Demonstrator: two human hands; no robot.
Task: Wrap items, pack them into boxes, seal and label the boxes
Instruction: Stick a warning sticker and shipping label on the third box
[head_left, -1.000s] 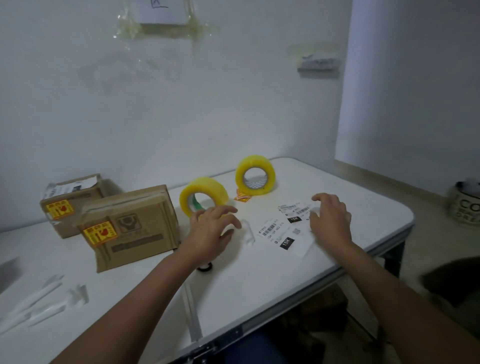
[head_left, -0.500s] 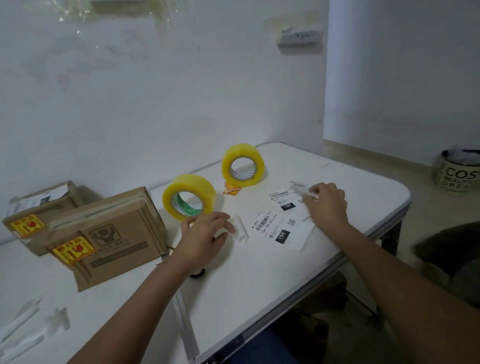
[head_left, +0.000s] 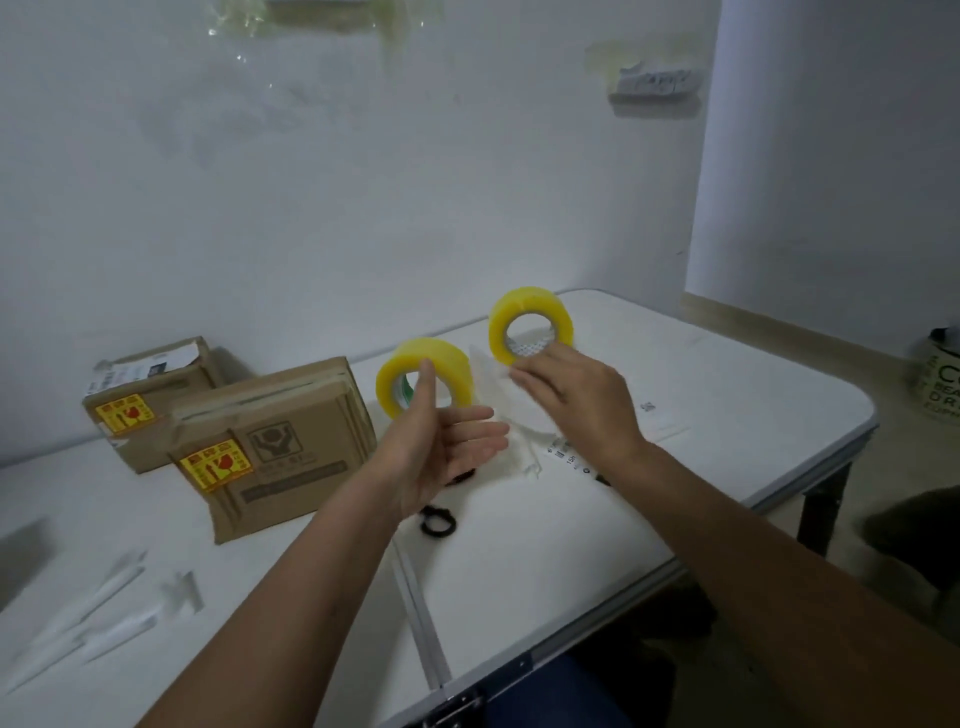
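White label paper (head_left: 511, 415) hangs pinched in the right hand (head_left: 582, 397), lifted off the counter (head_left: 727, 374); the left hand (head_left: 436, 452) waits open beside it. Both cardboard boxes (head_left: 275, 447) look taped and stickered, so labelling seems the remaining step; more labels (head_left: 569, 457) lie below

**Around the white desk**

A white folding desk (head_left: 519, 561) stands against a white wall (head_left: 311, 208), with a metal seam running across its top toward the front latch. Scraps of clear film (head_left: 332, 13) and a torn white patch (head_left: 652, 83) cling to the wall high up. A small black ring (head_left: 438, 521) lies on the desk near the seam. On the floor at far right sits a lettered container (head_left: 940, 382), cut off by the frame edge.
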